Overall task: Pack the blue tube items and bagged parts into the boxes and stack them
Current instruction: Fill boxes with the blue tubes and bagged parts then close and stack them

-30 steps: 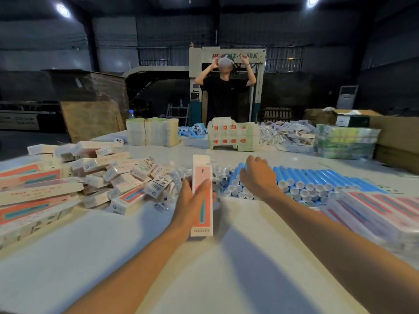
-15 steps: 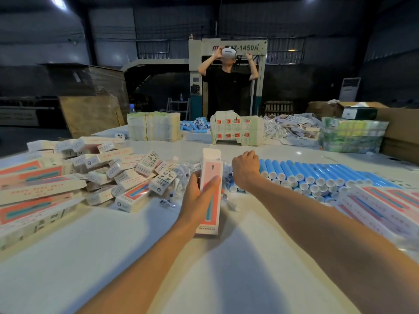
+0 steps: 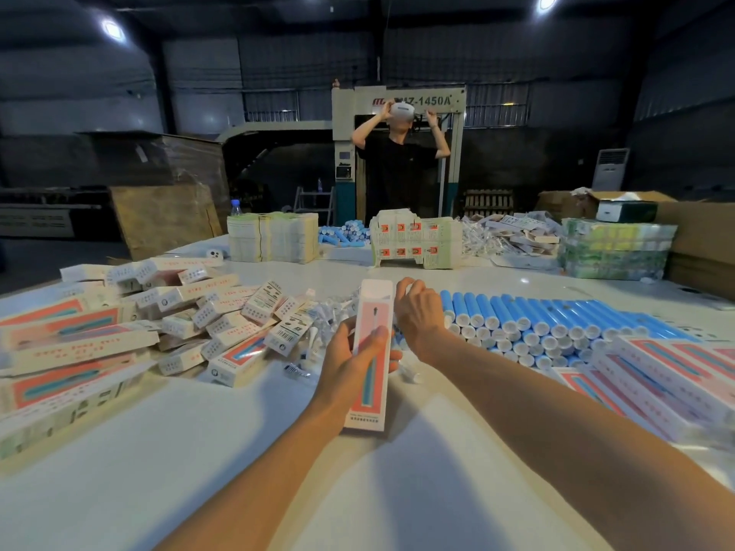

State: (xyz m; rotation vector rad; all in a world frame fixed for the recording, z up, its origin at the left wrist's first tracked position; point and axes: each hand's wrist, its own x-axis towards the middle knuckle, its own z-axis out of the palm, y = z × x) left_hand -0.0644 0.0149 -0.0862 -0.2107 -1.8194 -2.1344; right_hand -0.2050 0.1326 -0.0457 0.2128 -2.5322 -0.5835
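— Surface and room?
— One white worktop (image 3: 199,451) in a dim warehouse hall. A person in black (image 3: 401,169) stands at its far side, in front of a pale machine (image 3: 417,101).

— Stock?
— Left: box heap (image 3: 119,332). Right: box stack (image 3: 656,371), with blue tubes (image 3: 557,320) piled in layers just behind it. Centre: clear bagged parts (image 3: 330,312). Far side: flat carton bundles (image 3: 274,236).

— Open room?
— Bare worktop in the near middle, between the two box lots and under both forearms. A second bare strip lies beyond the tubes.

— Item in hand?
— One long pink box (image 3: 374,308), top flap open, pointing away. The left hand (image 3: 350,363) grips its lower half with the thumb across the front. The right hand (image 3: 417,312) is at its top right corner, fingers curled, just left of the tubes; I cannot tell whether it is pinching anything.
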